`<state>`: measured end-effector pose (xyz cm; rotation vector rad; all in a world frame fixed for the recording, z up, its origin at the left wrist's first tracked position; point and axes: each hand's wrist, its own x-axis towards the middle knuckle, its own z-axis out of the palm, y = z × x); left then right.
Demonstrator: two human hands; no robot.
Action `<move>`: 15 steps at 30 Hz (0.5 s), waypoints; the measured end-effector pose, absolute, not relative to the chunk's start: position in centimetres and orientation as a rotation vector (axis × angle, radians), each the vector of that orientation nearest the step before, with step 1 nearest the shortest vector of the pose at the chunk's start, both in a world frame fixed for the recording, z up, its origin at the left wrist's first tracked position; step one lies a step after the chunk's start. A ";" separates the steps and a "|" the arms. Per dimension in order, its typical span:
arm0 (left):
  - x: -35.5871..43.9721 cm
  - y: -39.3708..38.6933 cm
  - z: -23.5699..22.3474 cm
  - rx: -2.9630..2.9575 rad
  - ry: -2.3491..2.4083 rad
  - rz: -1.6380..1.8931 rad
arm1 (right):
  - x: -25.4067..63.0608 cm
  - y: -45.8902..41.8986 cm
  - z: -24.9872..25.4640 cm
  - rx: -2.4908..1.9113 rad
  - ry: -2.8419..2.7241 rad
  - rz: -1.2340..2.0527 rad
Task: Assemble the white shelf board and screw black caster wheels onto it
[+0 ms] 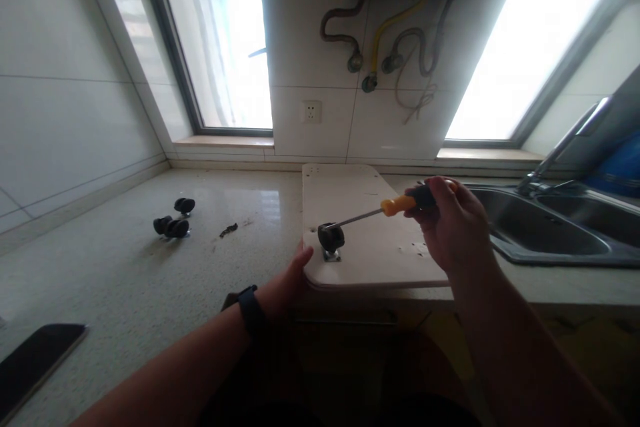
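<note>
My right hand (455, 220) is closed round the yellow-and-black handle of a screwdriver (399, 205). Its long shaft slants down to the left, and the tip reaches the black caster wheel (331, 237); whether it touches the wheel or passes behind it, I cannot tell. The caster stands on its metal plate near the front left corner of a white board (370, 260), which lies flat on the counter. At that board's left edge my left hand (293, 273) grips it, thumb near the top and the other fingers mostly hidden. Small holes mark the other corners.
Several loose casters (173, 225) lie on the counter (125, 280) to the left, with a small dark scrap (229, 230) near them. A dark flat object (40, 363) is at the lower left. The steel sink (540, 230) and faucet (565, 140) are on the right.
</note>
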<state>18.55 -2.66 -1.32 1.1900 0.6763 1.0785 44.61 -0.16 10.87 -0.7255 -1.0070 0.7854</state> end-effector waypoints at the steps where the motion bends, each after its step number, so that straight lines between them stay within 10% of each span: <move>1: 18.5 -2.4 -1.1 1.164 0.769 1.107 | 44.9 -0.3 10.1 -0.723 -0.940 0.813; 15: 18.5 -3.4 2.0 1.991 1.146 1.384 | 45.9 -0.5 6.4 -0.684 -0.620 0.871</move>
